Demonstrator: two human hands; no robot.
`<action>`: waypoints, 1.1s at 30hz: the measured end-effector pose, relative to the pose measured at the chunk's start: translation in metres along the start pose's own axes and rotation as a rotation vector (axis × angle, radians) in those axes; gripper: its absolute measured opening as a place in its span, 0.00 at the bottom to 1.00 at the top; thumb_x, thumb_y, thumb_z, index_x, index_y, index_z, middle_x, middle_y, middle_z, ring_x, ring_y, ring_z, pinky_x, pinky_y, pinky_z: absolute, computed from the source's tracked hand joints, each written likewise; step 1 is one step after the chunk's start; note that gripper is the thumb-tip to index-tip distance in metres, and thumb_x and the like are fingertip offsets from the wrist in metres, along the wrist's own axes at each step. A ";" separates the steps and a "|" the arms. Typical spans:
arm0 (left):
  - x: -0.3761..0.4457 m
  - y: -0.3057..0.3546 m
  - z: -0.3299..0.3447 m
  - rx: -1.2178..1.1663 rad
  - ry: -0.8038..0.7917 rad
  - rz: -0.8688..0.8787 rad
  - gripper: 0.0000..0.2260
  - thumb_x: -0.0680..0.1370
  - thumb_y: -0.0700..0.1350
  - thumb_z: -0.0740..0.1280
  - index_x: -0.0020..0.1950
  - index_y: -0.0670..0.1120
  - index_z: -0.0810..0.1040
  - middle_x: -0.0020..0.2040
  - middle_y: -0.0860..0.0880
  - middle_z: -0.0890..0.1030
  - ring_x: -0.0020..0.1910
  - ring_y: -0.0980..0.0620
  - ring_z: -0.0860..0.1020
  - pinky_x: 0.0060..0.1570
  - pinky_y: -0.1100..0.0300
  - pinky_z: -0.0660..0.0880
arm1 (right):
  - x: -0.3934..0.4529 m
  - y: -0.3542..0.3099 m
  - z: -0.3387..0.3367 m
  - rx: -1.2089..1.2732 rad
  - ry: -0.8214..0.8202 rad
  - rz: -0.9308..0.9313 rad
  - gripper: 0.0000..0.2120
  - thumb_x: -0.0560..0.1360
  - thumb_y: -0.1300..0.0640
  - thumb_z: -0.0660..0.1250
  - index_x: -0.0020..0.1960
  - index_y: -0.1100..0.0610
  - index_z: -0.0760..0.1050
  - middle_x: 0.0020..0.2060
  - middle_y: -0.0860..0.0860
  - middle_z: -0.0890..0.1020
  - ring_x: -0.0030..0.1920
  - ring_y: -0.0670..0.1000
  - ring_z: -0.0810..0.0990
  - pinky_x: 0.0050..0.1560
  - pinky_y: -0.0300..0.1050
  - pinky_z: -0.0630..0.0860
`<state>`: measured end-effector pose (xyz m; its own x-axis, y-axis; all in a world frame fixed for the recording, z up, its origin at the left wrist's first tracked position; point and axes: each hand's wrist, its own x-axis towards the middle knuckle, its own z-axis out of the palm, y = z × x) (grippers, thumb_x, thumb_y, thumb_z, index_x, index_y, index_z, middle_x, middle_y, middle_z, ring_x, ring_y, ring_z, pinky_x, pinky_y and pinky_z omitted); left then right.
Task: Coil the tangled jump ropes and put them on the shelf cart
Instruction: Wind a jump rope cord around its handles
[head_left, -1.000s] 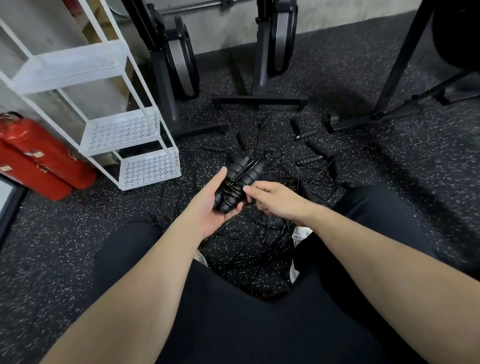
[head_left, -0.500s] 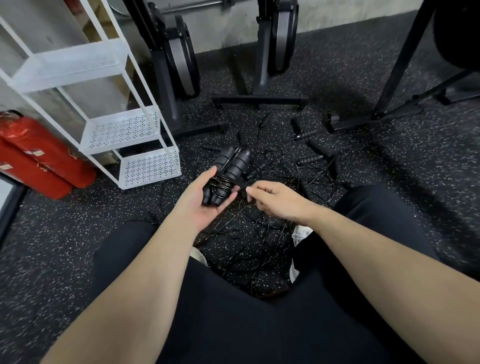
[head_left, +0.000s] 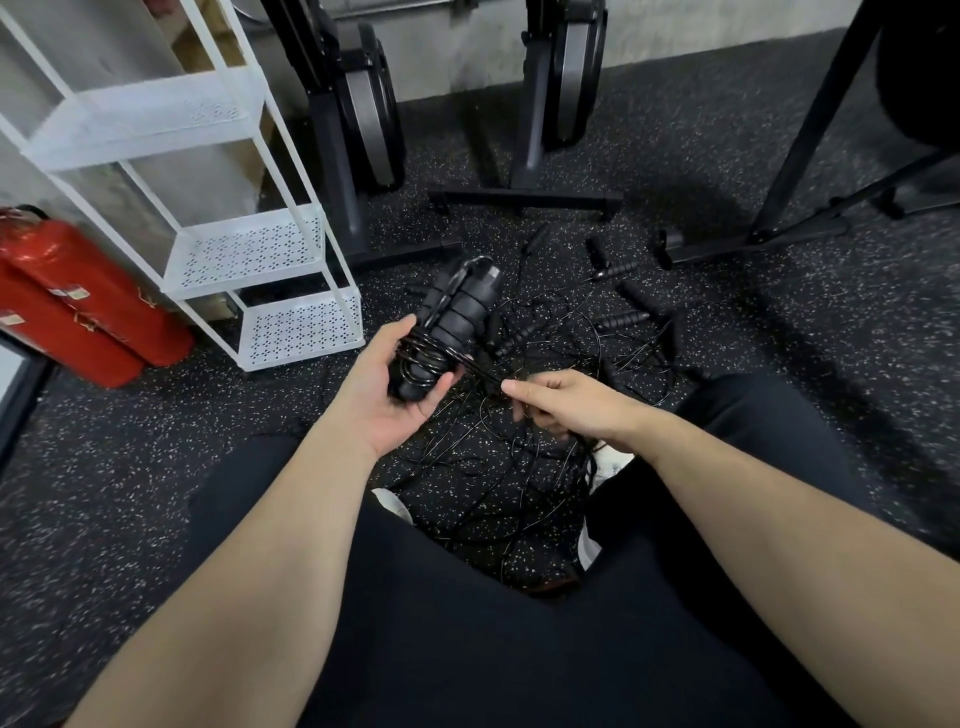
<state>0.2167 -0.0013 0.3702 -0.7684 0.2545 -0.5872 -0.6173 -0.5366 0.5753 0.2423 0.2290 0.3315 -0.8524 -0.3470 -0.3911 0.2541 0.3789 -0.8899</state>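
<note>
My left hand holds a pair of black jump rope handles side by side, with black cord wound around their lower part. The free end of that cord runs to my right hand, which pinches it just right of the handles. Below and behind both hands a tangle of thin black ropes lies on the speckled floor, with several loose black handles scattered beyond it. The white three-tier shelf cart stands at the left, its perforated trays bare.
Two red fire extinguishers lie left of the cart. Black exercise machine stands and a rack's legs rise behind the ropes. My legs in dark trousers fill the lower view, white shoes beside the tangle.
My left hand carried the wound handles up and left, toward the cart. My right hand slid slightly away, so the cord between the hands is now stretched.
</note>
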 end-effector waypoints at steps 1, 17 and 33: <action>-0.002 -0.001 0.001 0.035 -0.016 -0.016 0.20 0.76 0.52 0.72 0.64 0.44 0.80 0.50 0.41 0.86 0.46 0.41 0.86 0.29 0.60 0.82 | 0.000 0.000 -0.001 -0.014 0.021 0.023 0.22 0.78 0.35 0.66 0.41 0.53 0.78 0.26 0.44 0.68 0.30 0.47 0.66 0.37 0.42 0.67; -0.005 -0.004 -0.001 0.618 -0.210 -0.158 0.15 0.72 0.45 0.73 0.56 0.49 0.73 0.66 0.34 0.78 0.56 0.31 0.83 0.35 0.47 0.84 | 0.011 0.008 -0.019 -0.179 0.155 0.146 0.15 0.78 0.63 0.70 0.34 0.52 0.77 0.31 0.47 0.75 0.32 0.46 0.69 0.40 0.38 0.68; -0.003 -0.019 0.008 1.222 -0.346 -0.135 0.14 0.77 0.40 0.75 0.57 0.46 0.73 0.60 0.41 0.77 0.46 0.43 0.86 0.42 0.40 0.84 | 0.009 0.008 -0.020 -0.122 0.021 0.213 0.13 0.67 0.43 0.80 0.38 0.52 0.83 0.28 0.43 0.79 0.32 0.44 0.74 0.35 0.39 0.69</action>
<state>0.2293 0.0150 0.3651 -0.5779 0.5431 -0.6091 -0.3046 0.5489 0.7784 0.2273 0.2454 0.3255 -0.7950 -0.2310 -0.5610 0.3729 0.5433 -0.7522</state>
